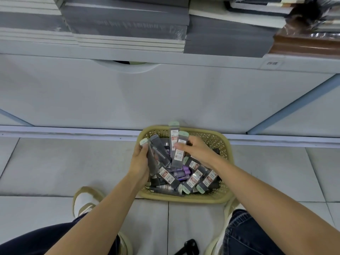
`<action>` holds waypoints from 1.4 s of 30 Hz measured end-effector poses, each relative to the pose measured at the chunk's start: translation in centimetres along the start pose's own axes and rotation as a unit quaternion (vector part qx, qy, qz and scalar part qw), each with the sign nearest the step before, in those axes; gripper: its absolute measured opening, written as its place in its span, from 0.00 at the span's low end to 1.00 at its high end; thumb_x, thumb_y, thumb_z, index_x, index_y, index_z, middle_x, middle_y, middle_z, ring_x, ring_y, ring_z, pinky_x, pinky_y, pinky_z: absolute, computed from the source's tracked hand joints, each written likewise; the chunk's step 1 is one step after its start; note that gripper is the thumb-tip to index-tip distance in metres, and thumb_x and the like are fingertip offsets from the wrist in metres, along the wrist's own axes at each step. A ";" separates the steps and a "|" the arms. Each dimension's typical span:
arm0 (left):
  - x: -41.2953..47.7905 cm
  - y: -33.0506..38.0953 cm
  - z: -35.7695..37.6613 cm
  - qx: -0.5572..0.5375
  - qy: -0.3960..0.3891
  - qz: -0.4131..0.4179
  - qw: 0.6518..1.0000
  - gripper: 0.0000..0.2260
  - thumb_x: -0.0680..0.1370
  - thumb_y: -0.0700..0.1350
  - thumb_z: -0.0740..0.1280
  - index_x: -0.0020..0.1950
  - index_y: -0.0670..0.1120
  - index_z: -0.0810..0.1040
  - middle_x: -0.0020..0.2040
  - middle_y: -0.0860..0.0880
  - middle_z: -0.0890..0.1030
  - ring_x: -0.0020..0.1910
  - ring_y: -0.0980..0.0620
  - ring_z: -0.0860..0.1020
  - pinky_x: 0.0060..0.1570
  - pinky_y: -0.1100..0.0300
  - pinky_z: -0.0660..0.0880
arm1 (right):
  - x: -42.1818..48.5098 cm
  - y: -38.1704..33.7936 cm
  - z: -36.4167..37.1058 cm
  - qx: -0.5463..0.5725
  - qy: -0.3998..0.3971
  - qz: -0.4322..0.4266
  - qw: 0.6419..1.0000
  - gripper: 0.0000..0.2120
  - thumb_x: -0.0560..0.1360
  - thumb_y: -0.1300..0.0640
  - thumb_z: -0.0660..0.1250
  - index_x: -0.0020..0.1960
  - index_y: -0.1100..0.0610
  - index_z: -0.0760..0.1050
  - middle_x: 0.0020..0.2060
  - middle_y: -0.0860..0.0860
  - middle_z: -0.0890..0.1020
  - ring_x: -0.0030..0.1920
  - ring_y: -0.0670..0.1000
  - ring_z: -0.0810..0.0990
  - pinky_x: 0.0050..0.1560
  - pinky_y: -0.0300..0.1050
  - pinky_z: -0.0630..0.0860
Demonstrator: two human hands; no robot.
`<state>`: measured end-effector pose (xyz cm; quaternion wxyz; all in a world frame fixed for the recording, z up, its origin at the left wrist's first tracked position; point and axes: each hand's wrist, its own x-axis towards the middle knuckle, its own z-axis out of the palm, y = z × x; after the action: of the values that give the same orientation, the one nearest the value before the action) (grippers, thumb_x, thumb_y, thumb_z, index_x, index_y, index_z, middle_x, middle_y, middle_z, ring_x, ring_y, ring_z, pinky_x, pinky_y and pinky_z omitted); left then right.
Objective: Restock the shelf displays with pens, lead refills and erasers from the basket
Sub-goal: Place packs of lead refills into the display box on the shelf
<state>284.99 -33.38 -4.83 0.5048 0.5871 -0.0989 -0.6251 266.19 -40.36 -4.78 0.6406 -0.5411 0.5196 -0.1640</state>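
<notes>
Gripping a bunch of lead refill packs (158, 152), the left hand (140, 161) curls its fingers round them at the left edge of a tan lattice basket (184, 198). The right hand (197, 151) pinches two upright refill packs (174, 144) between thumb and fingers over the basket's middle. Inside lie loose refill packs (193, 179) with pale green caps and some purple items (184, 173), and the basket sits on the tiled floor (55, 162) against a white shelf base (165, 98), under stacked notebooks (128, 24).

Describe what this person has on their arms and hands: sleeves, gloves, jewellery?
The left hand and right hand are ungloved, with no rings visible. The left forearm and right forearm are uncovered as far as the view reaches: no sleeves, watch or bracelet.
</notes>
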 end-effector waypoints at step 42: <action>-0.6 -3.2 0.9 0.100 -0.085 -0.092 0.987 0.05 0.80 0.38 0.64 0.55 0.40 0.72 0.35 0.45 0.78 0.30 0.50 0.75 0.30 0.59 0.76 | -1.6 6.2 -3.9 -0.376 0.035 0.024 0.925 0.10 0.74 0.53 0.72 0.53 0.54 0.75 0.46 0.47 0.78 0.45 0.48 0.77 0.45 0.41 0.72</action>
<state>282.50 -31.85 -6.50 0.3735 0.5861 -0.1488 -0.7034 260.03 -38.96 -8.88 0.3750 -0.7236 0.5781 0.0406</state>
